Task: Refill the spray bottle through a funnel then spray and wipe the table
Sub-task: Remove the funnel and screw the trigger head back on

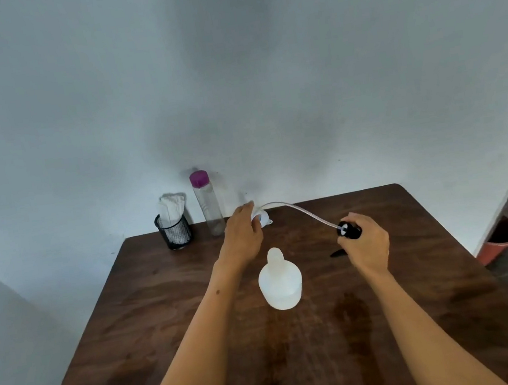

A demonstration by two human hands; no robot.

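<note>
From the head camera we look down on a dark brown wooden table (172,318) set against a pale grey wall (230,81). Near the middle of the table stands a translucent white plastic spray bottle (280,281), upright, its narrow neck open and uncapped. We see no label or writing on it.

Our right hand (366,246) is to the right of the bottle and a little farther back, its fingers curled tight around the black plastic spray head (349,230). From that head a clear, thin dip tube (294,208) arcs up and to the left, ending near the far edge of the table. A black trigger tip pokes out below the hand, just above the tabletop.

Our left hand (242,234) reaches to the far side of the table, beyond the bottle. Its fingers are bent over a small white plastic funnel (261,219), which lies on the table by the far edge with its spout pointing right. The fingertips touch the funnel, yet we cannot tell whether they have closed into a real grip.

Left of the funnel, at the far edge, stands a tall clear plastic bottle with a purple cap (207,203); any print on it is too faint to read. Farther left is a black wire-mesh cup (175,232) holding white folded paper tissues (170,205).

On the floor to the right, well apart from the table, a reddish bucket (502,239) stands by the wall. The near part of the tabletop shows darker patches.
</note>
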